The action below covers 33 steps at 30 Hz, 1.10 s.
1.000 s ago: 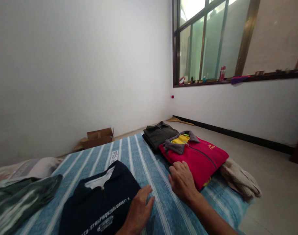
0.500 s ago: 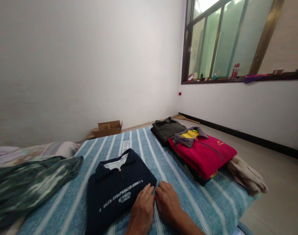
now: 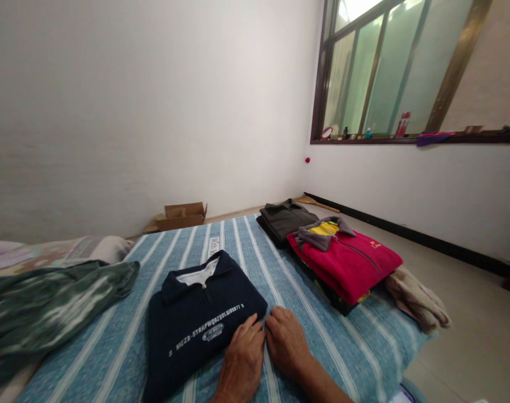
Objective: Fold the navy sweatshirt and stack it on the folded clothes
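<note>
Pullover (image 3: pixel 204 319) and bedcover (image 3: pixel 317 336) of matt cloth

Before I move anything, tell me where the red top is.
In the head view, the red top lies right of centre, beyond the right hand, between the dark folded garment and the beige cloth.

Open lane of striped bedspread (image 3: pixel 277 280) between navy pullover (image 3: pixel 204 319) and red jacket (image 3: pixel 351 260), dark garment (image 3: pixel 285 221) along its far right.

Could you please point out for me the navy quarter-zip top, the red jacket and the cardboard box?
Navy quarter-zip top (image 3: pixel 202 322), head view: on its printed chest.
Red jacket (image 3: pixel 346 265), head view: on its red front, beside the zip.
Cardboard box (image 3: pixel 180 222), head view: on its outer side wall.
</note>
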Each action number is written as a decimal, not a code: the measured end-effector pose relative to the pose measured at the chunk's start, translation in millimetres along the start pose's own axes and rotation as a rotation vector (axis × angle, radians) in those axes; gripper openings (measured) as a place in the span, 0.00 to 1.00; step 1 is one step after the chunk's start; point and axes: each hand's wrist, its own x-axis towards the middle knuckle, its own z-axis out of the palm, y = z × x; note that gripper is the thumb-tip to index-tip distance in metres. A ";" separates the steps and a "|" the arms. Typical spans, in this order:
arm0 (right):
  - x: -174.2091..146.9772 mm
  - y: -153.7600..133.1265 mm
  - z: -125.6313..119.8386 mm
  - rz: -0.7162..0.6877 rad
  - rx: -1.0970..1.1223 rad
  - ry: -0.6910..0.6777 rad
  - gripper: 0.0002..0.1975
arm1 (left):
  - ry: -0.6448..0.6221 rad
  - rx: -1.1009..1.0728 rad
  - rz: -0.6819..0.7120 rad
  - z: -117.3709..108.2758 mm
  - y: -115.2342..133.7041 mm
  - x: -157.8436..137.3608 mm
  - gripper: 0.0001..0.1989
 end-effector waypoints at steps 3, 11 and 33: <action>-0.5 -0.1 -0.2 0.002 -0.005 -0.007 0.05 | 0.002 0.003 0.003 -0.8 -0.2 0.2 0.14; 0.9 0.7 -2.2 0.006 -0.006 -0.012 0.05 | -0.029 -0.022 -0.009 -0.1 -0.1 -1.5 0.14; -13.7 8.9 -2.0 -0.058 0.041 -0.044 0.09 | -0.050 -0.208 -0.189 -12.2 24.3 -3.6 0.13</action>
